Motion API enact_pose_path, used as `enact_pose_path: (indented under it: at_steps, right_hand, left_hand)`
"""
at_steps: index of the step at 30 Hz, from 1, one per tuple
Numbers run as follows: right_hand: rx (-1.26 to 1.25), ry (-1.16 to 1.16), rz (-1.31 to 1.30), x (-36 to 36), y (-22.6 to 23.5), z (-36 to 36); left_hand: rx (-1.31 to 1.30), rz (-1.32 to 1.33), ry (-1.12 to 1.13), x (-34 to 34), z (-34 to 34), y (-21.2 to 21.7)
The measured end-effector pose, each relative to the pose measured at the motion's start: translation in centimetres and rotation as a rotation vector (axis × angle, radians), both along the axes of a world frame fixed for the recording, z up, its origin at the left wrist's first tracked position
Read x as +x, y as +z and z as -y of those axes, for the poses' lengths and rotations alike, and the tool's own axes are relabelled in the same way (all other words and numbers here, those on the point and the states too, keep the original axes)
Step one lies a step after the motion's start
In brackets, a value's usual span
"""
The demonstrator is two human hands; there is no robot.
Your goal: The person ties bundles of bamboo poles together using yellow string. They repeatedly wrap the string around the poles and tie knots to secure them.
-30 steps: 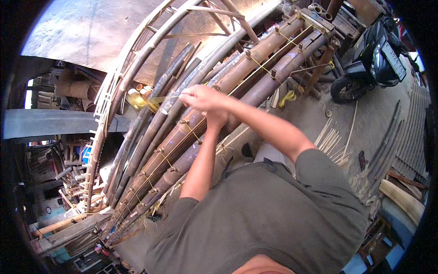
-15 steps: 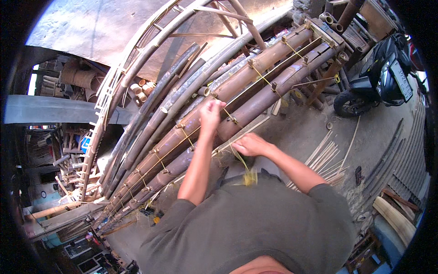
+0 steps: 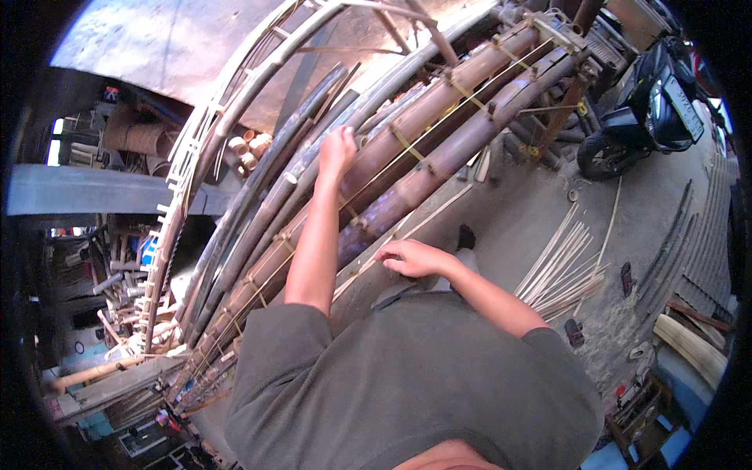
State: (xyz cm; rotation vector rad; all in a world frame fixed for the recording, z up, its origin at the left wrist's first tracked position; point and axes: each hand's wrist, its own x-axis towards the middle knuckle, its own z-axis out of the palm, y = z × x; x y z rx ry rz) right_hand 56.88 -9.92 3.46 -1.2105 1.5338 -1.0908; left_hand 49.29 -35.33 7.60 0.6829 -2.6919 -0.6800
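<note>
Two long brown bamboo poles, the far pole (image 3: 435, 102) and the near pole (image 3: 462, 142), run diagonally side by side before me. Short pegs stick out of them, and thin yellow strips (image 3: 407, 146) cross between the pegs. My left hand (image 3: 338, 153) is raised by the far pole, its fingers closed; whatever is in them is hidden. Lower, on the near side of the poles, my right hand (image 3: 411, 257) has its fingers curled in beside a pale thin bamboo slat (image 3: 431, 218). What it holds, if anything, is too small to make out.
Dark bamboo poles (image 3: 274, 168) lie behind the pair, with a curved bamboo frame (image 3: 227, 102) further left. Split sticks (image 3: 560, 266) are fanned on the floor at right. A black motorcycle (image 3: 646, 110) stands at the far right; sandals (image 3: 574, 333) lie nearer.
My left hand has moved up and left, off the peg on the far pole. The right hand has shifted slightly left, and the yellow strip hanging below it no longer shows.
</note>
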Motion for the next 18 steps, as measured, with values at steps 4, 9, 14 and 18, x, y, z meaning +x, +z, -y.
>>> enact_pose_path:
  at_steps: [4, 9, 14, 18]
  right_hand:
    - [-0.102, -0.573, 1.643, 4.5, 0.1, 3.7]
    - [-0.67, -0.898, 0.782, 5.2, 5.8, 16.4]
    - [0.124, -0.419, -0.821, -4.3, 8.5, 20.3]
    - [0.02, -0.064, -0.107, -8.0, 4.3, 21.3]
  left_hand:
    - [0.149, 0.363, -0.047, 11.2, 3.0, -0.1]
    - [0.185, 0.146, -0.064, 16.7, 0.7, -5.7]
    - [0.326, 0.1, 0.018, 15.7, -1.6, -3.9]
    - [0.265, 0.058, 0.074, 15.7, -2.2, -2.9]
